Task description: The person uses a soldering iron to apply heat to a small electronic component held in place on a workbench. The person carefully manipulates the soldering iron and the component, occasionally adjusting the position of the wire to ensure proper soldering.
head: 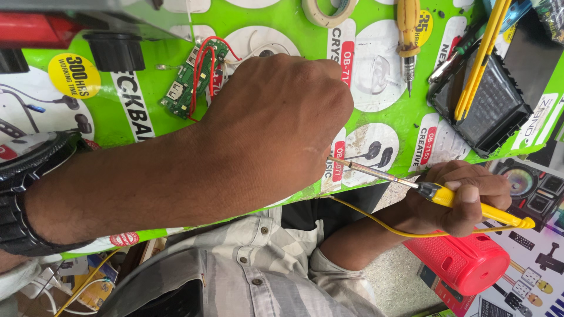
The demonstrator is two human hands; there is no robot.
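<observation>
My left hand (282,117) is curled into a fist over the green printed mat (399,117), back of the hand up. Whatever lies under its fingers is hidden. A black wristwatch (23,194) sits on that wrist. My right hand (464,199) grips a yellow-handled soldering iron (499,214). Its metal tip (364,169) points left and reaches the underside of my left fist. A yellow cord (376,220) trails from the iron. A small green circuit board (191,79) with red wires lies just left of my left fist.
A yellow-handled screwdriver (408,35) and a roll of tape (326,12) lie at the top. A black ribbed case (487,111) with yellow sticks (479,64) across it sits at the right. A red speaker (464,264) lies below my right hand. A black cylinder (114,51) stands at the upper left.
</observation>
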